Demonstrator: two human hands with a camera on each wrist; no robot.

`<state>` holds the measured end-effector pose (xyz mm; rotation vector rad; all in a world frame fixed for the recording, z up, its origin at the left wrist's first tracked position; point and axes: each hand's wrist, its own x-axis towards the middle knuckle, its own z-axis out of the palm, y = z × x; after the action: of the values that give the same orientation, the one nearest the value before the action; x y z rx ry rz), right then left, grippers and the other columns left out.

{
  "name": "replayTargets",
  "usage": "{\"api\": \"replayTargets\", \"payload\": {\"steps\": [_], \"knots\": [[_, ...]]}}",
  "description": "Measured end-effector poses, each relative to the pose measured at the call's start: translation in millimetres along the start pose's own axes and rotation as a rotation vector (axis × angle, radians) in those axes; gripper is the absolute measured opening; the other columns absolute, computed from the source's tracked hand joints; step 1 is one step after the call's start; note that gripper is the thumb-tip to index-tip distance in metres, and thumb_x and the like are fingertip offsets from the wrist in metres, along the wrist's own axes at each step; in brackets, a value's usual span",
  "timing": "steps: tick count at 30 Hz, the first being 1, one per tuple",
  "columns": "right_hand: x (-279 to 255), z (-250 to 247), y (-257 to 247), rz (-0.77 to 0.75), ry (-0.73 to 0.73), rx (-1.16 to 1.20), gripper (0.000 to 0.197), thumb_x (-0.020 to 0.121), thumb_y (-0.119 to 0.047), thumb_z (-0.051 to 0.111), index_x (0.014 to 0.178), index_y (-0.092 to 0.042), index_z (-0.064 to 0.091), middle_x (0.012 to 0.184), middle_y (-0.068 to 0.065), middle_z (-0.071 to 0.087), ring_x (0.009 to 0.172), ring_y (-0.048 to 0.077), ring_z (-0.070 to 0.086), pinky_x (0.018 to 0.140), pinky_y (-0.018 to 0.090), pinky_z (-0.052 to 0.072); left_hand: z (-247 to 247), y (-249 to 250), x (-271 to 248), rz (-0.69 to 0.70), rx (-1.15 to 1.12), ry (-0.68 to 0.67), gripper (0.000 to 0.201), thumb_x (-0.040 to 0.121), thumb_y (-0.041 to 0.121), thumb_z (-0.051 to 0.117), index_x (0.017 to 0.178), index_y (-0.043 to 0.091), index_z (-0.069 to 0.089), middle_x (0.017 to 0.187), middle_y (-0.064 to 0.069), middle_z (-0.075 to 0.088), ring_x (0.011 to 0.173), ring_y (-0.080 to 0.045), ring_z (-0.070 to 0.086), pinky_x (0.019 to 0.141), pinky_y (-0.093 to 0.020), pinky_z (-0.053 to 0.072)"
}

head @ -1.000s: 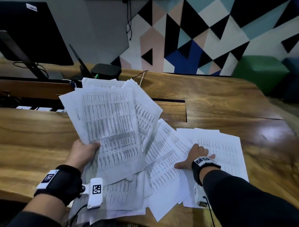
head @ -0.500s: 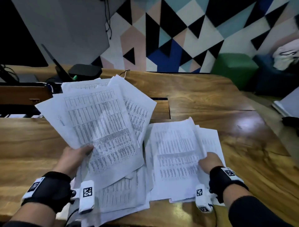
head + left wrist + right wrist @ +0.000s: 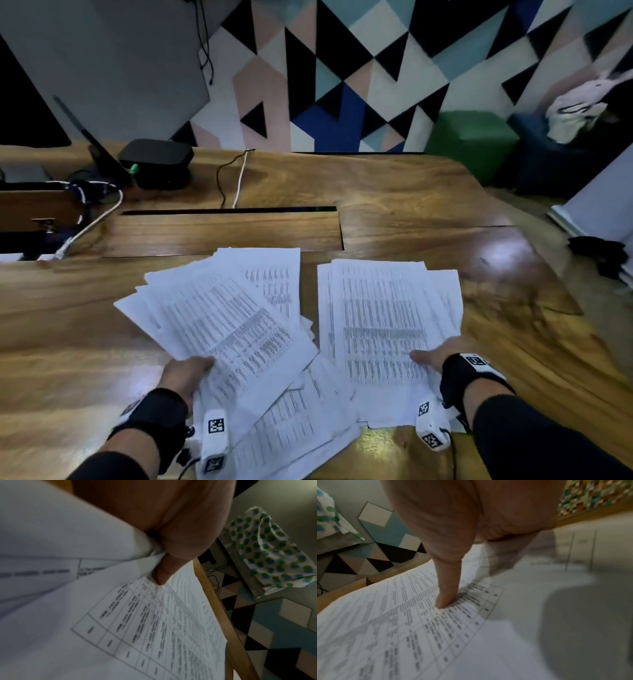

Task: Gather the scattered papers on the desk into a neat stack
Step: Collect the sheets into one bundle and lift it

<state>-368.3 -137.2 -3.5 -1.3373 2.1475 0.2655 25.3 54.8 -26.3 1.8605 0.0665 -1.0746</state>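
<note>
A fanned bundle of papers is pinched near its lower edge by the left hand, thumb on top; the other fingers are hidden beneath. At the right hand, the thumb is pressed on a second pile, which seems gripped, though the remaining fingers cannot be seen. This pile is lying at 3 o'clock from the fan, just beside it. Loose sheets are spread at 6 o'clock, under both, on the wooden bench. A black box is seen at 11 o'clock, well apart.
</note>
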Motion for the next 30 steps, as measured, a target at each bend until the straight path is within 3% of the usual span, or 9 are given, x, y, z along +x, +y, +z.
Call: {"api": "replayTargets", "payload": {"steps": [1,3,7,11,14,17,22,25,30], "knots": [[-6.4,-2.9,-2.7,-0.017,-0.01,0.045,0.073,0.057,-0.049,0.087,0.104,0.001,0.062,0.095,0.011,0.065,0.08,0.028,0.061,0.07,0.029,0.051,3.8,-0.1,-6.6,0.023,0.017,0.01,0.019,0.086,-0.005,0.063,0.104,-0.005,0.059,0.082,-0.017,0.065,0.073,-0.03,0.063,0.065,-0.032,0.051],[-10.3,-0.4,-5.7,-0.046,-0.007,0.118,0.054,0.065,-0.035,0.087,0.098,0.0,0.063,0.088,0.01,0.064,0.076,0.028,0.063,0.065,0.029,0.051,7.0,1.1,-12.7,0.069,0.045,0.034,0.017,0.088,-0.005,0.061,0.105,-0.002,0.057,0.08,-0.014,0.064,0.073,-0.029,0.061,0.065,-0.031,0.049],[-24.0,9.6,-19.2,-0.084,0.047,0.135,0.036,0.066,-0.024,0.084,0.089,-0.006,0.062,0.074,0.005,0.062,0.066,0.025,0.062,0.056,0.026,0.048,8.9,5.1,-14.7,0.084,0.085,0.063,0.023,0.086,-0.007,0.061,0.11,-0.004,0.059,0.094,-0.019,0.065,0.086,-0.033,0.062,0.086,-0.042,0.05],[-27.9,11.1,-27.1,-0.085,0.044,0.165,0.03,0.073,-0.013,0.077,0.068,-0.008,0.049,0.064,0.004,0.056,0.056,0.02,0.057,0.058,0.028,0.054,11.8,5.6,-16.3,0.088,0.106,0.09,0.032,0.085,-0.005,0.062,0.116,-0.012,0.06,0.093,-0.018,0.064,0.078,-0.027,0.058,0.079,-0.034,0.045],[-26.2,10.9,-26.2,-0.08,-0.019,0.192,0.021,0.076,-0.011,0.075,0.087,0.001,0.062,0.072,0.008,0.058,0.071,0.027,0.06,0.066,0.029,0.054,11.7,4.8,-15.1,0.082,0.102,0.085,0.032,0.083,-0.006,0.063,0.114,-0.012,0.061,0.088,-0.017,0.065,0.076,-0.027,0.059,0.076,-0.034,0.046],[-23.1,9.7,-25.0,-0.108,-0.084,0.284,0.034,0.08,-0.008,0.071,0.109,0.006,0.061,0.089,0.014,0.059,0.081,0.03,0.059,0.073,0.032,0.051,9.8,4.7,-13.0,0.075,0.081,0.059,0.029,0.084,-0.006,0.063,0.112,-0.011,0.062,0.093,-0.021,0.067,0.084,-0.034,0.065,0.079,-0.038,0.05],[-40.9,-31.1,-42.5,-0.397,0.002,0.653,0.018,0.082,-0.01,0.068,0.097,0.0,0.067,0.097,0.024,0.07,0.08,0.03,0.066,0.075,0.041,0.055,16.2,4.5,-12.0,0.026,0.035,-0.046,0.021,0.086,-0.006,0.063,0.107,-0.005,0.063,0.098,-0.026,0.07,0.092,-0.041,0.069,0.089,-0.053,0.054],[-62.1,-62.9,-61.9,-0.571,0.062,0.92,0.009,0.082,-0.009,0.071,0.09,-0.007,0.068,0.092,0.015,0.073,0.086,0.032,0.07,0.08,0.048,0.056,22.7,7.0,-13.0,0.025,0.046,-0.07,0.021,0.086,-0.006,0.064,0.107,-0.008,0.063,0.097,-0.026,0.07,0.091,-0.041,0.069,0.089,-0.053,0.054],[-91.4,-83.4,-89.8,-0.618,-0.316,1.401,0.019,0.08,-0.007,0.072,0.099,-0.008,0.07,0.098,0.013,0.076,0.089,0.031,0.073,0.078,0.045,0.059,31.0,12.2,-13.3,0.047,0.108,-0.122,0.024,0.082,-0.002,0.071,0.104,-0.008,0.067,0.096,-0.028,0.072,0.088,-0.043,0.071,0.081,-0.052,0.058]]}}
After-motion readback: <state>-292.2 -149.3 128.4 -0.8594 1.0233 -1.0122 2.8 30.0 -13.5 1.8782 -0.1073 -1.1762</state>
